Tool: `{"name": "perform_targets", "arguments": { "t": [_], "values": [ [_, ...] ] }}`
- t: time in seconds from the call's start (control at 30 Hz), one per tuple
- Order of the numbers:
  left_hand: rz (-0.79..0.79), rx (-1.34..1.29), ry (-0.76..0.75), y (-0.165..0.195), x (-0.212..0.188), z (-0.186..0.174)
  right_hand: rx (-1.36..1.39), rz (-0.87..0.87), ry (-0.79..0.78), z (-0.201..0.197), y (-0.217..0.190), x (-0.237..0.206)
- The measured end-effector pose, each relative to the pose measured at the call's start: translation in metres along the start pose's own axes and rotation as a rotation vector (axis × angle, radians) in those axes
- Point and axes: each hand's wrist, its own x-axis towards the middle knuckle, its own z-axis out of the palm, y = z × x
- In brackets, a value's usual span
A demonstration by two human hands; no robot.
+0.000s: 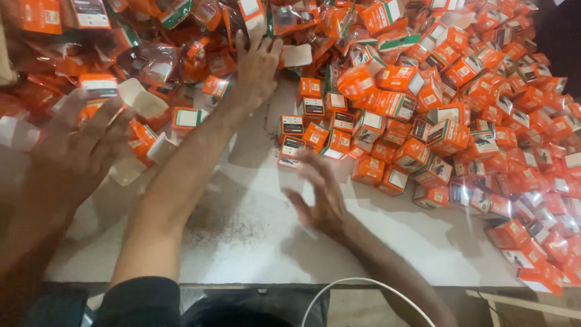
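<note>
My left hand [257, 65] stretches far forward, palm down with fingers spread, resting on the near edge of a heap of clear packets with orange cards [151, 57]. It grips nothing that I can see. My right hand [321, 195] hovers blurred over the white table [254, 236], fingers apart and empty, just in front of a small cluster of orange boxes [315, 130]. A large pile of small orange and white boxes [484, 103] fills the right side.
Another person's hand [75, 148], blurred, reaches in from the lower left over flattened cards and boxes. A white cable [363, 281] curves past the table's near edge. The boxes spill down to the right front corner [538, 272].
</note>
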Motion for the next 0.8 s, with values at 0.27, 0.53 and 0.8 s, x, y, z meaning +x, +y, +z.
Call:
{"name": "perform_targets", "arguments": {
  "t": [0.27, 0.53, 0.8],
  "values": [
    [0.233, -0.449, 0.206, 0.090, -0.120, -0.083, 0.576, 0.554, 0.089, 0.015, 0.009, -0.016],
    [-0.080, -0.132, -0.123, 0.006, -0.152, -0.101, 0.370, 0.532, 0.037, 0.027, -0.001, -0.025],
    [-0.366, 0.165, -0.237, -0.100, -0.079, -0.073, 0.412, 0.456, -0.171, 0.027, -0.014, -0.015]
  ]
}}
